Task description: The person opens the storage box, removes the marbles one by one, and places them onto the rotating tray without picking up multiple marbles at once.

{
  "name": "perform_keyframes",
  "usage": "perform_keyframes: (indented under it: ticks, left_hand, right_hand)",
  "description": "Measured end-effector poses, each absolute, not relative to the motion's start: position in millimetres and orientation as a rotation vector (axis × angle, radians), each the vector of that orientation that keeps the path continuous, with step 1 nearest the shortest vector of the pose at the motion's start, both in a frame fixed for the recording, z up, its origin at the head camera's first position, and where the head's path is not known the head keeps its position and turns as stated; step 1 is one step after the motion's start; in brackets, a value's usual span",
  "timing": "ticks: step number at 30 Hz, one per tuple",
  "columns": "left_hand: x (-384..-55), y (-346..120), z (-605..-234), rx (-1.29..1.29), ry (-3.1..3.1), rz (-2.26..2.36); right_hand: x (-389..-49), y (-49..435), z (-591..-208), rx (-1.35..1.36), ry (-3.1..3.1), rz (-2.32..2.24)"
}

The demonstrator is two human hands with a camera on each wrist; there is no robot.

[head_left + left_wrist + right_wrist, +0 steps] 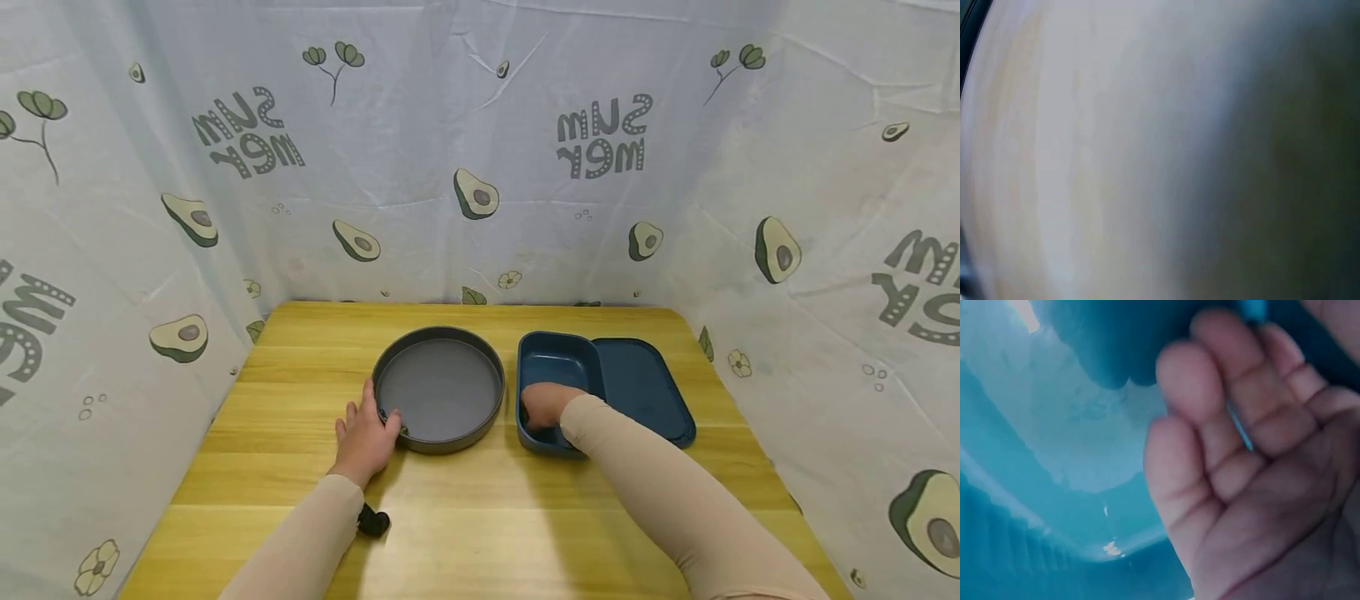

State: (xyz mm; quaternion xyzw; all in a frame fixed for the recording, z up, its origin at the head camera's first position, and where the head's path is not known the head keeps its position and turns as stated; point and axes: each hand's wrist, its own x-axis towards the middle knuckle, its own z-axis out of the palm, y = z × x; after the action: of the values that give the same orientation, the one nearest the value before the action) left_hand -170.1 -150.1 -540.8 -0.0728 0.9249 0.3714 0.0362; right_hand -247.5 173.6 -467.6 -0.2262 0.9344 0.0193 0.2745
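Observation:
A round dark-grey pan [438,387] sits on the table. My left hand [367,437] is at its near-left rim, with fingers spread and fairly straight and the thumb beside the rim. A small dark detail shows at the rim by that thumb. Right of the pan stands a dark blue rectangular container [558,367], and my right hand [551,404] reaches down into it. In the right wrist view, the right hand's fingers [1229,412] are loosely bent over the container's glossy inside, with nothing visible in the palm. The left wrist view is blurred.
A flat dark blue lid [645,387] lies right of the container, partly behind it. The wooden table [300,358] is bordered by a white curtain [420,108] with avocado prints at the back and sides. A black strap end [372,522] hangs by the left wrist.

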Motion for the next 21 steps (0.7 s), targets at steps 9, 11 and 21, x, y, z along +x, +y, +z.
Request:
perform_keyframes:
  ticks: [9,11,21]
  left_hand:
    - [-170.2,-150.0,-543.4,-0.21,2.867,1.159]
    - [-171.0,-150.7,-544.1,-0.217,2.858,1.151]
    - [-169.6,-150.6,-540.5,-0.228,2.836,1.122]
  right_hand:
    - [-243.0,176.7,-463.4,-0.617,2.483,0.115]
    - [-241.4,178.9,-460.2,-0.593,2.464,0.155]
    - [-231.2,185.4,-455.3,-0.59,2.409,0.247]
